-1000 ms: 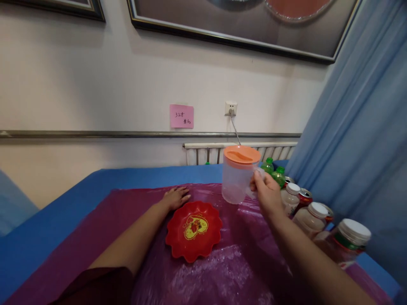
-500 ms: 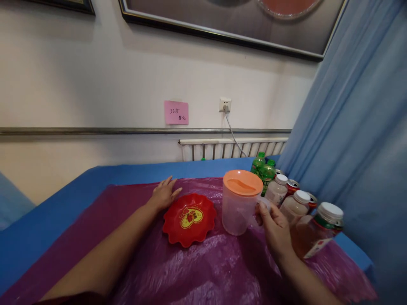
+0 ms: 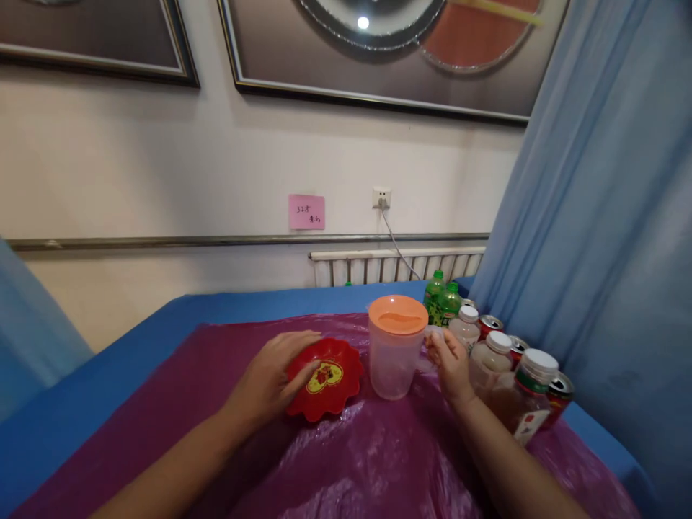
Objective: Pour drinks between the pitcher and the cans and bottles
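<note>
A red scalloped plate (image 3: 338,393) with a yellow heart pattern lies on purple plastic sheeting (image 3: 373,461). Over its left edge is my left hand (image 3: 275,371), fingers apart and holding nothing; whether it touches the plate I cannot tell. Just right of the plate stands a clear pitcher (image 3: 394,364) with an orange lid (image 3: 398,316). My right hand (image 3: 450,364) has its fingers closed round the pitcher's handle, which points right.
Right of my right hand stand green bottles (image 3: 450,303), white-capped bottles (image 3: 489,360) and red cans (image 3: 559,396). A blue curtain (image 3: 589,238) hangs on the right. Behind the blue-covered table (image 3: 249,306) are a radiator (image 3: 367,268) and a plugged-in cable (image 3: 397,249).
My left hand has moved from behind the plate's left side toward me and over its left edge. My right hand still holds the pitcher's handle. The view has tilted up slightly.
</note>
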Tool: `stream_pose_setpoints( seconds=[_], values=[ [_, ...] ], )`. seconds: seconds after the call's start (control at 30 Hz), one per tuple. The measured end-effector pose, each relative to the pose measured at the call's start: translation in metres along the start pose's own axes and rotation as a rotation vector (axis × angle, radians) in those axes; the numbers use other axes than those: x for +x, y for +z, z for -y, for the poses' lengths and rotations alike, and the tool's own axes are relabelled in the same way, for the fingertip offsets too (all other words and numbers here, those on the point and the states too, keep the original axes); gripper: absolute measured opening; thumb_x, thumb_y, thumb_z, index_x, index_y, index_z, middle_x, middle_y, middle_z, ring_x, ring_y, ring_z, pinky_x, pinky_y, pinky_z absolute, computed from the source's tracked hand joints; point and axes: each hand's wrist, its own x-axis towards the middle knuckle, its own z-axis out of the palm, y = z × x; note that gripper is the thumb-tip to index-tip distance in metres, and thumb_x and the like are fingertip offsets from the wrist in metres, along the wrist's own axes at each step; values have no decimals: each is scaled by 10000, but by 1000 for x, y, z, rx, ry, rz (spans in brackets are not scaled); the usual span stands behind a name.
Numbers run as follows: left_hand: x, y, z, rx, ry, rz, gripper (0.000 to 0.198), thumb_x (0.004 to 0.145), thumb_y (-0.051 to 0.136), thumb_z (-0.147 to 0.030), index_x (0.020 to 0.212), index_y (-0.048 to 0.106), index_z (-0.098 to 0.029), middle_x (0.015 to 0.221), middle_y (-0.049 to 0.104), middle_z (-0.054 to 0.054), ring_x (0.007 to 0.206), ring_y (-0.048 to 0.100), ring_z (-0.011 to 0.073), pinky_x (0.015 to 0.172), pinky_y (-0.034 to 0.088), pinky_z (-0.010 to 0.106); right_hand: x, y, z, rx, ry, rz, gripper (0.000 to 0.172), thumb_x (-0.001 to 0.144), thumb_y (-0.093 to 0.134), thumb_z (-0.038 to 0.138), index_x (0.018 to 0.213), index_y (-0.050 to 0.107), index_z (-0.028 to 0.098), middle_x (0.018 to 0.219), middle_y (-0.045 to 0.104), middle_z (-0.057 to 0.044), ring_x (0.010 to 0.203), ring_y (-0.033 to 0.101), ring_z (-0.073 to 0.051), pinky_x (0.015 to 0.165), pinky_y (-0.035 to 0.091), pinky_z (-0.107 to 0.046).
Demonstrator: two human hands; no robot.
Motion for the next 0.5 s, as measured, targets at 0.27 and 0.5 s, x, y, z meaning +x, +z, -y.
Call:
stream_pose_setpoints(
  seconds=[0.27,0.5],
  values=[
    [137,22,-70,149,383,207,259,940,595,-331,1156,676,-214,1115,752,80,1016,660,247,896,497,377,1,5,-6,-129,-74,-34,460,893,555,631,700,528,215,616,495,39,592,436,-141,563,380,-263],
    [188,50,-85,184,516,372,57,783,714,-235,732,699,-214,771,725,50,780,636,212,754,457,318,7,9,-3,-262,-117,-64,400,911,552,561,718,555,211,620,535,30,603,460,-152,586,368,-265]
  ],
)
